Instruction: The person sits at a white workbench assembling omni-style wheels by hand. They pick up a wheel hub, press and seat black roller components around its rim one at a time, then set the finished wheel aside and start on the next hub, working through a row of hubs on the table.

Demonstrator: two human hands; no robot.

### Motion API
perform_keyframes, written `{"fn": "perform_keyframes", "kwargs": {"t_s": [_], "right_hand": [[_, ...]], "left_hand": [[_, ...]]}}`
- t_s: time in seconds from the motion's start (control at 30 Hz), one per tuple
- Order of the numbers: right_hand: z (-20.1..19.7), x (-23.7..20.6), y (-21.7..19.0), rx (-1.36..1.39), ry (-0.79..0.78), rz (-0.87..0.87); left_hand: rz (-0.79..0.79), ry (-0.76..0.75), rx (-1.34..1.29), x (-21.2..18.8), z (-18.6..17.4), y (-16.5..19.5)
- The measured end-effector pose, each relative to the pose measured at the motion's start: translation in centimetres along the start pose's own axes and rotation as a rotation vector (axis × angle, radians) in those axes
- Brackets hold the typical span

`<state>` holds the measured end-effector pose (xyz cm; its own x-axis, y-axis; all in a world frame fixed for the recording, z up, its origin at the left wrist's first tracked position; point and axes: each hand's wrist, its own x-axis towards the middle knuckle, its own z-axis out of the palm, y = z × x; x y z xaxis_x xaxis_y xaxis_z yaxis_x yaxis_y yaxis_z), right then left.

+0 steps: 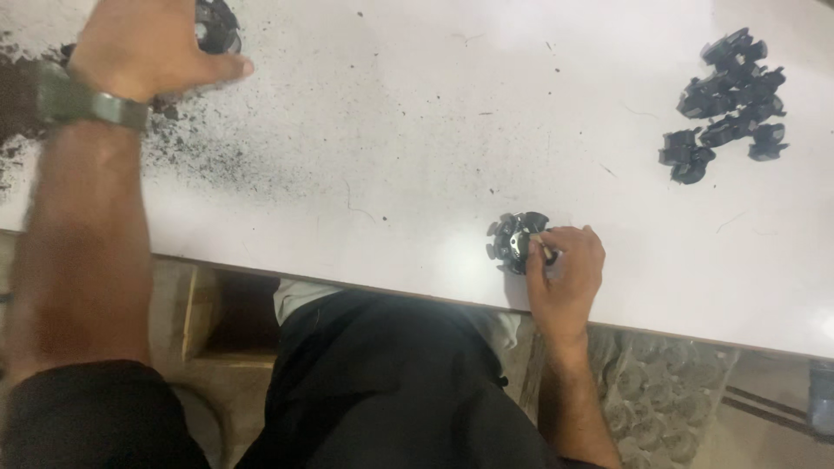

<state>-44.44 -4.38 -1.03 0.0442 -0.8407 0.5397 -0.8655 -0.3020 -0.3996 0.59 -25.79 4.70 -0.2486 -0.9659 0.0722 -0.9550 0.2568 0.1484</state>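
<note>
My right hand point(566, 271) rests near the table's front edge, its fingers pinching a round black toothed part point(515, 241) with a metal centre. My left hand point(148, 45) reaches to the far left of the table and covers another black round part point(217, 26), fingers curled over it. A grey watch point(82, 100) sits on the left wrist.
The white table point(417, 130) has dark dust and grit scattered at its left side point(200, 148). A pile of several small black parts point(725, 104) lies at the far right. Below the table edge are my dark trousers and a bag of parts point(651, 391).
</note>
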Motion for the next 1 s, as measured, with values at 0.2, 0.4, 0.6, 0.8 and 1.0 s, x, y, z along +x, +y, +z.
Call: {"fn": "perform_keyframes", "kwargs": {"t_s": [0.2,0.4,0.6,0.8,1.0], "right_hand": [[-1.2,0.6,2.3,-0.046,0.078,0.101],[-0.2,0.5,1.3,0.002,0.182,0.071],[1.3,-2.0,-2.5,0.301,0.078,-0.009],[1.7,-1.1,-4.6,0.151,-0.026,-0.008],[1.2,-1.1,-4.9,0.197,-0.062,0.025]], "left_hand": [[0.061,-0.36,-0.071,-2.0,0.2,4.5],[0.225,-0.341,-0.237,-10.4,3.7,16.9],[0.291,0.22,-0.489,-13.6,6.1,24.5],[0.352,0.204,-0.597,-13.2,6.8,24.4],[0.344,0.003,-0.531,-12.5,5.0,21.7]]}}
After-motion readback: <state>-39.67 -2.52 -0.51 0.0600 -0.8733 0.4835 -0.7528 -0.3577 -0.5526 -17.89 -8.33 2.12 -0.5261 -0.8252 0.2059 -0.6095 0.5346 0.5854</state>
